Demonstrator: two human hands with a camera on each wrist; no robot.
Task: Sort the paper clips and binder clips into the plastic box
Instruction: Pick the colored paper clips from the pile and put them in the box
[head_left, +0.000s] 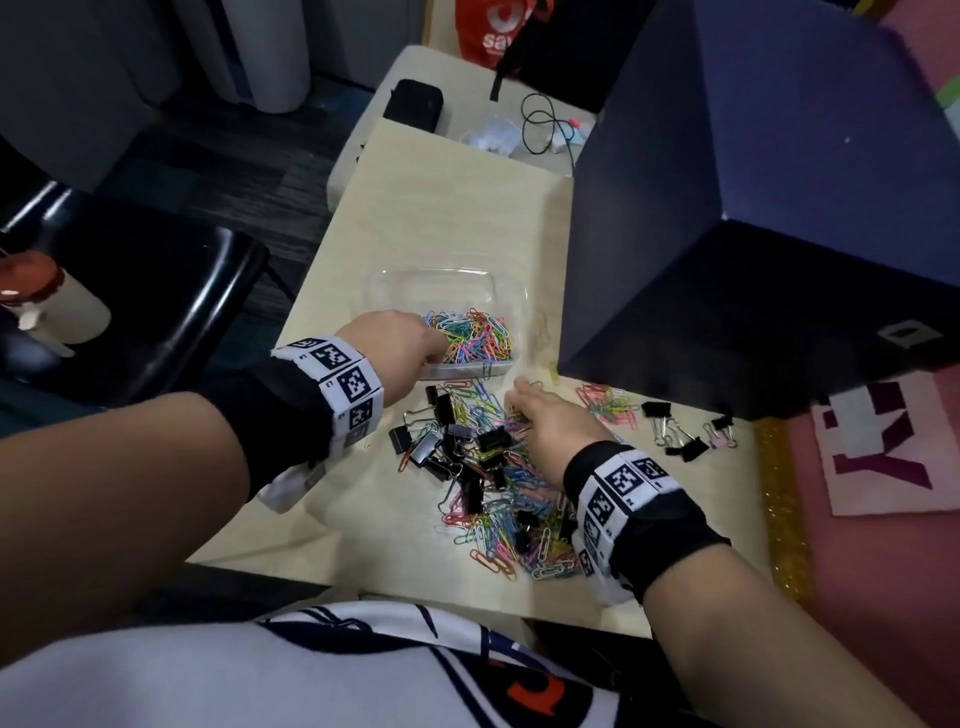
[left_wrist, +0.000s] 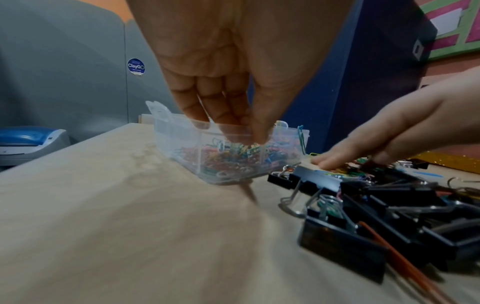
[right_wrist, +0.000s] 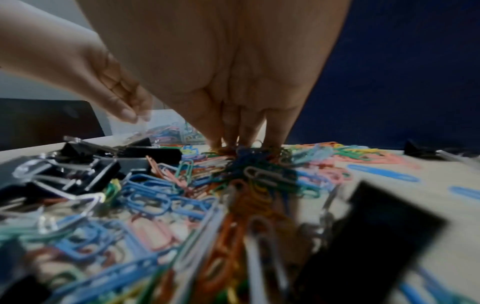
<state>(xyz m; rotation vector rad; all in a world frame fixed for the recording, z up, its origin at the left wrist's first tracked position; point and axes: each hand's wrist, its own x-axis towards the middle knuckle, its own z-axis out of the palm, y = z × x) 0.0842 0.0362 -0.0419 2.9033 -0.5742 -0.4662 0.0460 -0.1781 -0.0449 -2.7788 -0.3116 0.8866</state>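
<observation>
A clear plastic box (head_left: 447, 275) (left_wrist: 176, 139) on the pale table holds several coloured paper clips (head_left: 478, 338). My left hand (head_left: 400, 343) (left_wrist: 233, 127) reaches into it, fingers pointing down; nothing shows between them. In front of the box lies a mixed pile of paper clips (head_left: 498, 499) (right_wrist: 145, 197) and black binder clips (head_left: 441, 447) (left_wrist: 363, 226) (right_wrist: 85, 164). My right hand (head_left: 540, 415) (right_wrist: 241, 142) is on the pile's far side, its fingertips (left_wrist: 327, 162) and thumb closed round a clump of paper clips.
A large dark blue box (head_left: 753, 234) stands close on the right. Beside it lie more paper clips (head_left: 613, 405) and binder clips (head_left: 680, 436). A black chair (head_left: 156, 291) is left of the table. A black pouch (head_left: 413, 106) and a cable (head_left: 545, 124) lie at the back.
</observation>
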